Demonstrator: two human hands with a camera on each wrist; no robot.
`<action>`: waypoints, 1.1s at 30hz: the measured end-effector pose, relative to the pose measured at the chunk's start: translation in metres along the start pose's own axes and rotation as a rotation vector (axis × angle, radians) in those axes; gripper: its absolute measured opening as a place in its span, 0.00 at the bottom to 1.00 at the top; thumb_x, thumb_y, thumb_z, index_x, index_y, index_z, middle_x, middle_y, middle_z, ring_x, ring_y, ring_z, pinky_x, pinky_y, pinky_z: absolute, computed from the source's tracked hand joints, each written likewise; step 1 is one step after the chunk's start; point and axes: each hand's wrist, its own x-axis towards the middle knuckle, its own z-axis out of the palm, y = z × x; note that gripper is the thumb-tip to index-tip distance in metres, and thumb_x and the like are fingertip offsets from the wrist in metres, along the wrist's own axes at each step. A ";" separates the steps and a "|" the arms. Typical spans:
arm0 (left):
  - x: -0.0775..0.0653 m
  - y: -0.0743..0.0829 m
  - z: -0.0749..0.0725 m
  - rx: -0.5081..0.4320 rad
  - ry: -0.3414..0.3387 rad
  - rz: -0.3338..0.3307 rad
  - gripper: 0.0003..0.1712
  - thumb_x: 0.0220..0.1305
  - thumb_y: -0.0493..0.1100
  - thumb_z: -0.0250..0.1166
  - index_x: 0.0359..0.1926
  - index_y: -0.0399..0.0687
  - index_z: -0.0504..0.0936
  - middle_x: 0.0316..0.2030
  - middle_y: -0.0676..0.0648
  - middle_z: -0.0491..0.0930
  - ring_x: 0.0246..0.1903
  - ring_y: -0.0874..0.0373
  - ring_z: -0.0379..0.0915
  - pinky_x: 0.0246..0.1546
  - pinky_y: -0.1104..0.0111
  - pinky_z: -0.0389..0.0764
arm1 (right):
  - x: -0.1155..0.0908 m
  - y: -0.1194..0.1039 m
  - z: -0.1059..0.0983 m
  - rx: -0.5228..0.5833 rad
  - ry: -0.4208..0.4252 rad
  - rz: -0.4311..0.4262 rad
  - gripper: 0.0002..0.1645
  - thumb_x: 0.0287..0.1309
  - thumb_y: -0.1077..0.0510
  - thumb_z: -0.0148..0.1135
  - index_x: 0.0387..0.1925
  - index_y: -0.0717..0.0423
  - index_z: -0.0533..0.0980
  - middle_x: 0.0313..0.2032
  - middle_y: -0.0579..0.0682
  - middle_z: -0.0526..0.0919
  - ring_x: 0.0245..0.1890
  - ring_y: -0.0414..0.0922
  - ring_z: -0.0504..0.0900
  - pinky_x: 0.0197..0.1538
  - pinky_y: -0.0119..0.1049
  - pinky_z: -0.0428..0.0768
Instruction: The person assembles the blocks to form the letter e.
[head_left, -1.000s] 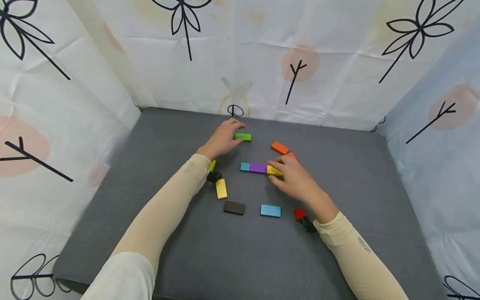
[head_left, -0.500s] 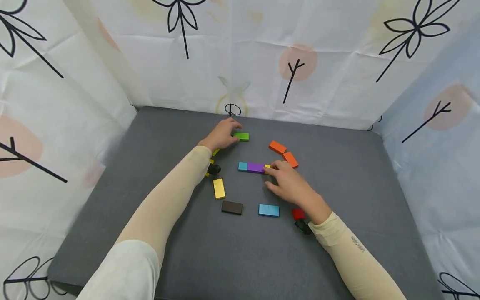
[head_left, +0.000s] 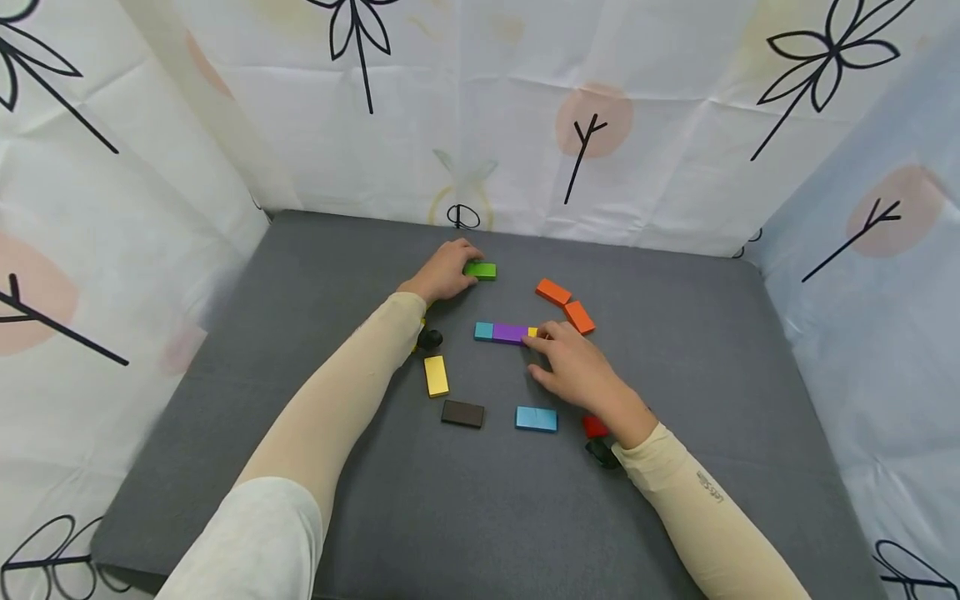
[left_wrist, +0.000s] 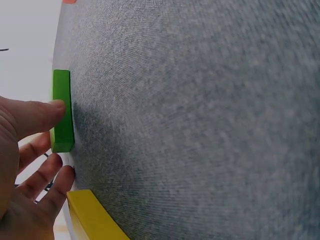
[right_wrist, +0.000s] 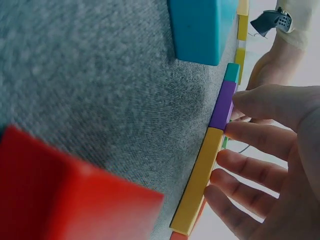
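Observation:
My left hand (head_left: 444, 270) is at the far side of the table, pinching a bright green block (left_wrist: 62, 112). Its thumb lies on the near face and the index finger is behind; the other fingers spread loosely. A teal block (head_left: 483, 332), a purple block (head_left: 510, 334) and a yellow block (right_wrist: 197, 182) stand end to end in a row at mid-table. My right hand (head_left: 576, 364) is over the right end of this row, its relaxed fingertips touching the yellow block's far side. In the right wrist view the thumb overlaps the purple block; contact there is unclear.
Two orange blocks (head_left: 553, 292) lie behind my right hand. Nearer are a pale yellow block (head_left: 437, 377), a dark brown block (head_left: 462, 414), a light blue block (head_left: 536, 419) and a red block (head_left: 595, 427). More yellow (left_wrist: 97, 217) sits beneath my left wrist.
My right hand has moved slightly left along the row, uncovering the second orange block and covering more of the yellow one. The left hand's fingers have drawn in on the green block.

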 end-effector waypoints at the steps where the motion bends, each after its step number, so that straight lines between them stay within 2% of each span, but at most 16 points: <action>1: 0.001 0.000 0.000 0.003 0.002 0.001 0.26 0.77 0.39 0.69 0.72 0.42 0.80 0.70 0.40 0.73 0.71 0.42 0.66 0.71 0.53 0.70 | 0.000 0.000 0.000 -0.001 -0.001 0.006 0.30 0.71 0.52 0.74 0.70 0.56 0.81 0.60 0.57 0.79 0.56 0.53 0.75 0.54 0.48 0.83; 26: 0.005 0.005 0.002 0.028 -0.004 0.016 0.20 0.78 0.35 0.66 0.67 0.39 0.84 0.65 0.39 0.77 0.67 0.42 0.70 0.69 0.54 0.72 | 0.003 -0.002 -0.004 -0.030 -0.023 0.014 0.29 0.71 0.52 0.73 0.69 0.56 0.83 0.63 0.57 0.80 0.58 0.53 0.77 0.56 0.51 0.84; 33: 0.006 0.008 -0.001 0.017 0.002 0.042 0.19 0.78 0.36 0.66 0.66 0.39 0.84 0.64 0.40 0.78 0.66 0.43 0.71 0.68 0.55 0.72 | 0.003 0.000 -0.004 -0.032 -0.016 0.010 0.28 0.70 0.52 0.74 0.68 0.56 0.83 0.62 0.57 0.80 0.58 0.54 0.77 0.55 0.51 0.84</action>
